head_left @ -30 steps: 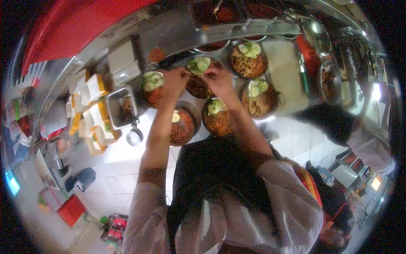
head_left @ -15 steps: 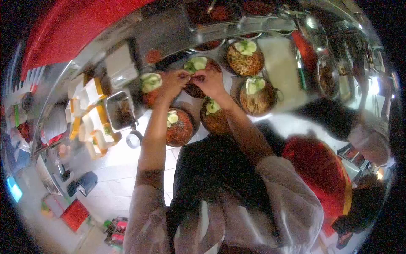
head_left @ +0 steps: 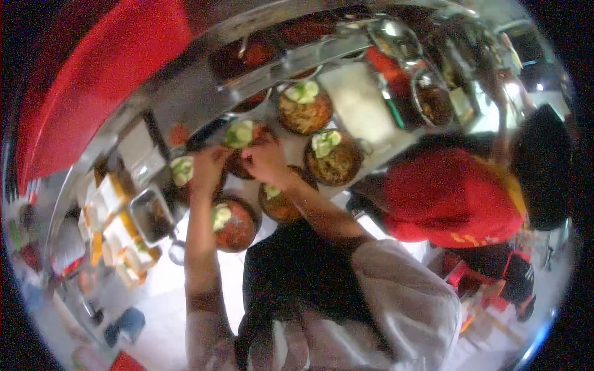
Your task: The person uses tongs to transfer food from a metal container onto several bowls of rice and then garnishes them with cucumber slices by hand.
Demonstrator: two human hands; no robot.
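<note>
Several round bowls of food with pale green slices on top stand on the counter. My left hand [head_left: 210,162] is between the left bowl [head_left: 185,185] and the upper middle bowl [head_left: 263,139]. Over that middle bowl hangs my right hand [head_left: 263,162], its fingers bent and blurred; anything in them is too small to make out. A red-topped bowl [head_left: 238,229] sits below my hands, beside a bowl [head_left: 284,204] partly under my right forearm. Two more bowls, one with shredded food [head_left: 315,117] and one darker [head_left: 337,167], stand to the right.
A metal container [head_left: 151,216] and white-and-orange packages [head_left: 114,207] lie at the left. Food trays [head_left: 253,55] line the back. A pale board [head_left: 359,102] lies right of the bowls. A co-worker in a red cap [head_left: 451,195] is close at my right.
The view has turned, shifting the bowls left and down. My hands have moved apart from each other. The co-worker's red cap appears higher and nearer the counter.
</note>
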